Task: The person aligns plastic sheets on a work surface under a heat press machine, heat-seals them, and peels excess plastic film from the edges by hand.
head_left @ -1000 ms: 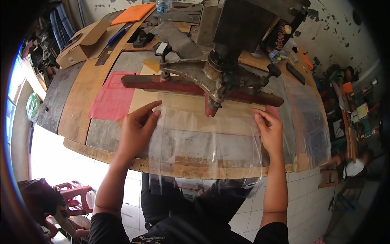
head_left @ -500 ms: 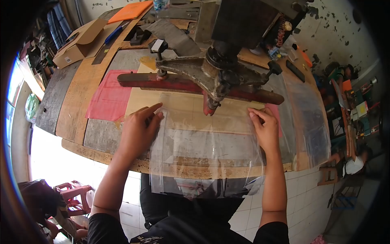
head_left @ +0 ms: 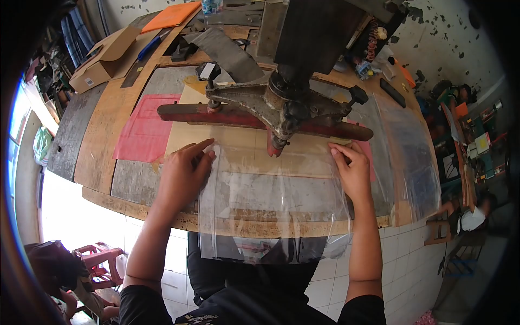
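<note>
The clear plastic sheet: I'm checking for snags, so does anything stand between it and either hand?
Nothing visible does: the left hand and right hand are at opposite edges of the clear plastic sheet, with the red bar beyond them, not between.

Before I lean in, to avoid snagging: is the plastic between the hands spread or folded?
Spread: clear plastic reaches from left hand to right hand, overhanging the table.

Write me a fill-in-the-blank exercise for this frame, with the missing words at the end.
1. The clear plastic sheet spans between the left hand and the ____ hand.
2. The cardboard box is on the person's ____ side of the table.
3. The flat piece beyond the box is ____ in colour.
4. The person's sleeves are ____ in colour.

Missing words: right; left; orange; black.
</note>
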Available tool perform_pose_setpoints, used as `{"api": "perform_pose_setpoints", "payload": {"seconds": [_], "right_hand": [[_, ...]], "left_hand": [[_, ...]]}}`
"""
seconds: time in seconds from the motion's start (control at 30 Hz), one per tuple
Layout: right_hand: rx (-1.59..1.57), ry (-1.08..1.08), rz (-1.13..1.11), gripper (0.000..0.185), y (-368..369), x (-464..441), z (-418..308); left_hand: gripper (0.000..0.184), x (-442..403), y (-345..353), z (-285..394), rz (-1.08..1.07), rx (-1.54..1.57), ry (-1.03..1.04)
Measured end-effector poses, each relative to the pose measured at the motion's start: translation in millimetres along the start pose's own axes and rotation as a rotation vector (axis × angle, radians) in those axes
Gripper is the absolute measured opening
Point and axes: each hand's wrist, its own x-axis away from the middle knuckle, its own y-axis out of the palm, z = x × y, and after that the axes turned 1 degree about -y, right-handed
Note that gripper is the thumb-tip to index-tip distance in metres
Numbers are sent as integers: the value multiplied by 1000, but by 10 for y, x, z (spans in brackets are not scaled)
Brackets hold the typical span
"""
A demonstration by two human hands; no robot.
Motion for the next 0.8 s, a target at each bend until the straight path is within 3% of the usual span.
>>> {"api": "perform_pose_setpoints", "payload": {"seconds": [0.8], "right_hand": [[23,-22,-2,22,12,5,-2]], "left_hand": [[34,-15,7,-99,9,28,65]]}}
